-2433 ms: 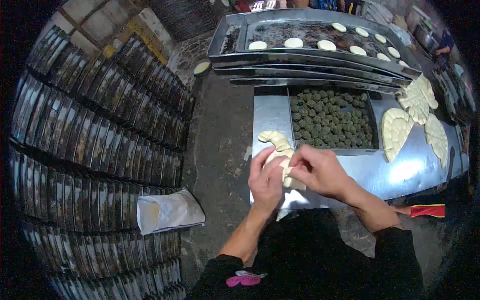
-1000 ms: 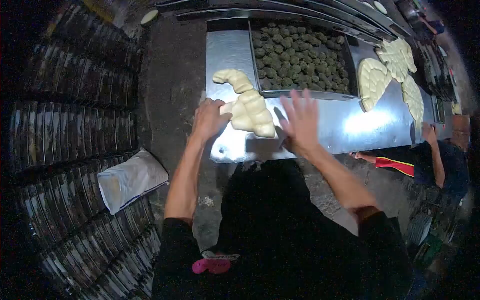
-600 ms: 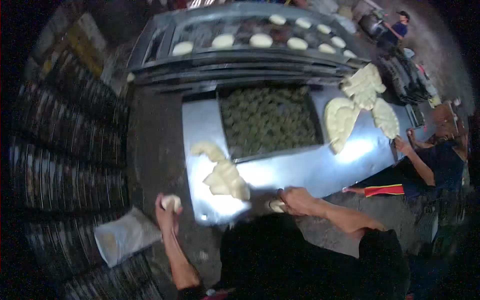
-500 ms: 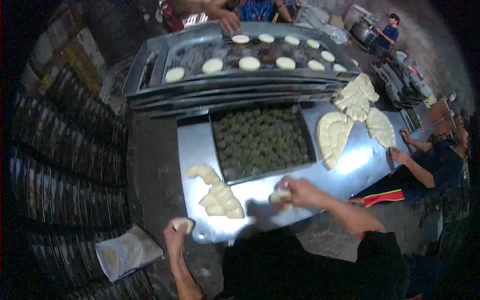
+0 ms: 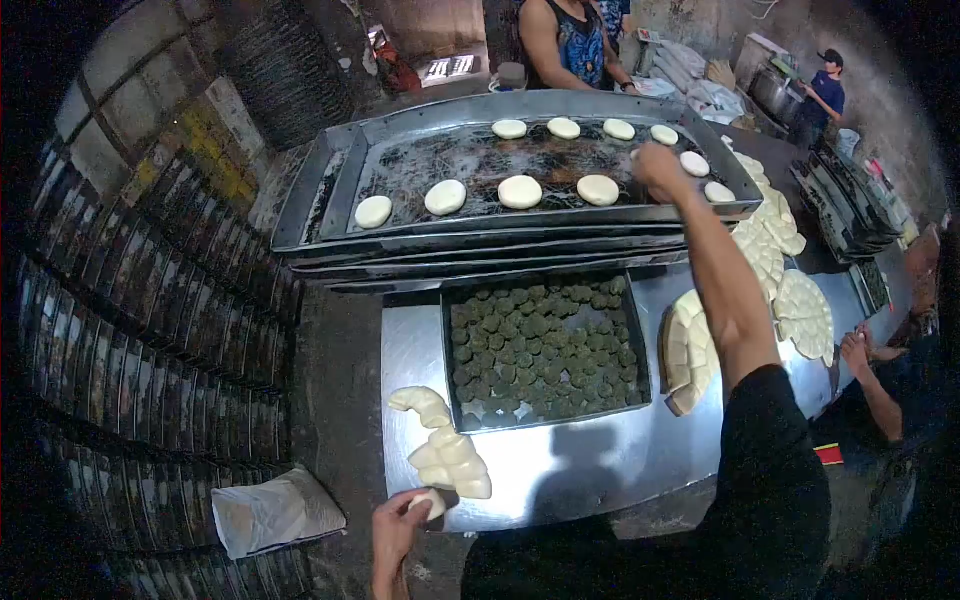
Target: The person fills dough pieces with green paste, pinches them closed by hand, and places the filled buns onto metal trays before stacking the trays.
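My left hand (image 5: 398, 522) is at the table's near left corner, its thumb and fingers closed on a small pale dough piece (image 5: 428, 503). Beside it lie a lumpy mass of dough portions (image 5: 450, 465) and a curved strip of dough (image 5: 420, 403). My right hand (image 5: 662, 172) reaches over the dark metal baking tray (image 5: 300, 205), fingers bunched, with a sliver of white dough showing at its left edge. Flat round dough discs (image 5: 520, 192) sit in rows on this tray; the hand and forearm cover part of the right side.
A deep pan (image 5: 640, 360) of dark green-brown balls sits mid-table. Larger scored dough sheets (image 5: 803, 310) lie at right, near a co-worker's hands (image 5: 858, 350). Another person (image 5: 570, 50) stands behind the tray. Racked trays (image 5: 150, 370) and a white sack (image 5: 275, 512) are at left.
My right hand has moved from the table's near edge up over the tray, carrying dough. My left hand stays near the corner holding its piece. The person behind the tray has withdrawn a hand from it.
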Demonstrator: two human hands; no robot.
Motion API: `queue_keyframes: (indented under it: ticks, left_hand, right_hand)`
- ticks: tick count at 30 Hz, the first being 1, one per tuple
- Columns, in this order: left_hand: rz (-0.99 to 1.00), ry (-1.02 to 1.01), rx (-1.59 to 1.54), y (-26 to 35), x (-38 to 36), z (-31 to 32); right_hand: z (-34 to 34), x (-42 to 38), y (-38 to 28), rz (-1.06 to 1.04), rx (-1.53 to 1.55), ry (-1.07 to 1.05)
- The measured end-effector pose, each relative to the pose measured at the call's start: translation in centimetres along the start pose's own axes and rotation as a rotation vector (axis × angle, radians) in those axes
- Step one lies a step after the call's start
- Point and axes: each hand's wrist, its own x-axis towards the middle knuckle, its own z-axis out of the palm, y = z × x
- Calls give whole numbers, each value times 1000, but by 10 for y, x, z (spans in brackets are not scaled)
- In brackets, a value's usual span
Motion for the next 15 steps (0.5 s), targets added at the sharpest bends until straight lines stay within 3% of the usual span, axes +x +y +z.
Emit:
queue_keyframes:
  ticks: [1,3,4,5,6,7,8,9,10,11,13,15]
  left_hand:
    - [59,1,30,8,2,7]
    - [193,-1,81,26,12,18]
    - [263,-1,103,32,21,23]
    - [303,45,-28,40,26,33]
    - [256,19,-84,61,26,37]
    - [232,30,-195,82,22,44]
    - [320,14,-391,78,36,50]
    - [423,45,-383,87,37,52]
    - [556,179,-317,96,36,57]
    - [544,174,-321,96,39,63]
    - [841,284,-440,79,42,73]
    - [984,300,-42,61,30,72]
  right_hand:
    - [-10,-34,-46,-34,174,107]
    - [-23,-107,-121,-322,576,354]
    - [-38,-162,-159,-301,728,240]
    - [-41,-208,-188,-454,920,128]
    - [-51,-255,-212,-476,870,-127]
    - [-39,-287,-227,-685,745,-243]
    - [-22,-316,-242,-720,728,-214]
    - [-9,-341,-256,-755,702,-180]
    - [-6,-365,-268,-612,883,-83]
    - [-3,-386,-281,-459,1054,14]
    - [6,-420,-307,-295,1114,362]
    - [3,-435,-312,232,1431,-68]
